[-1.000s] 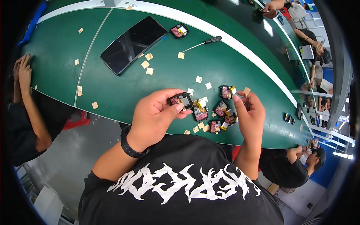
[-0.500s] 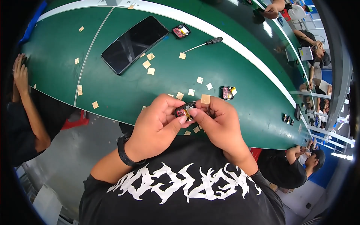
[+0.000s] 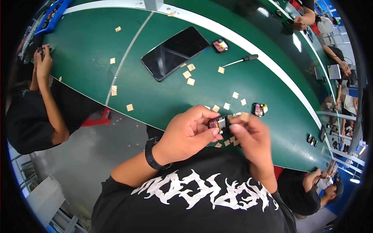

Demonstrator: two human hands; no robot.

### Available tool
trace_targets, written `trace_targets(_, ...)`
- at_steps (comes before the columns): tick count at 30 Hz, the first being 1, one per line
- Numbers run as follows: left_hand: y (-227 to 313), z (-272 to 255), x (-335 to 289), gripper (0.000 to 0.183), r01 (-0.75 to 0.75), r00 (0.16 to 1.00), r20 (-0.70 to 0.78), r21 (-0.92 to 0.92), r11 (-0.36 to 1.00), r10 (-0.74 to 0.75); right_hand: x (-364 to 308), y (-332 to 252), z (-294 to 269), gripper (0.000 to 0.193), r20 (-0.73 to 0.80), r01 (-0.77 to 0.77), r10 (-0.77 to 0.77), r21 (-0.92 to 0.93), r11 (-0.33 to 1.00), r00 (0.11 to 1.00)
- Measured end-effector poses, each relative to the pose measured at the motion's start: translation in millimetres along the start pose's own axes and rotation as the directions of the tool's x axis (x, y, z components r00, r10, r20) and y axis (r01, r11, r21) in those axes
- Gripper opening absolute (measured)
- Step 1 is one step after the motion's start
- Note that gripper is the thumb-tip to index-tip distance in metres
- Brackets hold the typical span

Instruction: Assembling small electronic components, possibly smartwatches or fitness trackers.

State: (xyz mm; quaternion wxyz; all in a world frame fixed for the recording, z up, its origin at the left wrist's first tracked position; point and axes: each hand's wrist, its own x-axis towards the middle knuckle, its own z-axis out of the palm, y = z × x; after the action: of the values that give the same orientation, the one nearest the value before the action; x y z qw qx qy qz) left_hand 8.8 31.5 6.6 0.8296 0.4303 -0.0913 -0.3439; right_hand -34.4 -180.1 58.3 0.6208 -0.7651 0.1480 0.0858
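Note:
My left hand (image 3: pixel 185 131) grips a small black device casing (image 3: pixel 212 125) between thumb and fingers. Its open side shows a red circuit board, a silver-grey flat part and a bit of yellow. Close by on the right is my right hand (image 3: pixel 254 138), its fingers bent and slightly blurred, the thumb near the casing's edge. At its fingertips is a beige paper square (image 3: pixel 244 116); whether anything else is pinched there I cannot make out. A second open casing (image 3: pixel 259 110) with a red board lies on the table just beyond that hand.
On the green table (image 3: pixel 167 105) lie a large black phone (image 3: pixel 175 53), another open casing (image 3: pixel 220 45), a screwdriver (image 3: pixel 243 59) and several scattered paper squares (image 3: pixel 190 81). A blue bin (image 3: pixel 52 16) stands far left. Co-workers sit at left and right.
The view has shifted, so the table things appear farther right and lower. My right thumb has come off the casing and the hand sits slightly apart; the silver-grey part is now more exposed.

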Motion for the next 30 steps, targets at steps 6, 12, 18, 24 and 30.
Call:
trace_targets(6, 54, -51, 3, 0.03, -0.239, 0.831, -0.319, 0.534, 0.811, 0.456, 3, 17, -68, 0.032, -0.351, 0.023, -0.255, -0.549, 0.836, 0.901)
trace_targets(12, 126, -197, -18, 0.038, 0.076, 0.557, -0.533, 0.796, 0.6, 0.637, 5, 18, -68, 0.049, -0.285, -0.02, -0.217, -0.647, 0.763, 0.934)
trace_targets(18, 155, -179, -4, 0.069, 0.154, 0.493, -0.698, 0.657, 0.738, 0.519, 17, 29, -69, 0.05, -0.316, -0.039, -0.216, -0.64, 0.768, 0.924)
trace_targets(24, 92, -93, 6, 0.041, -0.021, 0.493, -0.542, 0.774, 0.632, 0.68, 23, 19, -59, 0.042, -0.333, -0.08, -0.141, -0.57, 0.818, 0.932)
trace_targets(30, 23, -12, 13, 0.033, -0.271, 0.878, -0.086, 0.722, 0.637, 0.471, 29, 32, -53, 0.028, -0.31, 0.059, -0.182, -0.367, 0.928, 0.933)
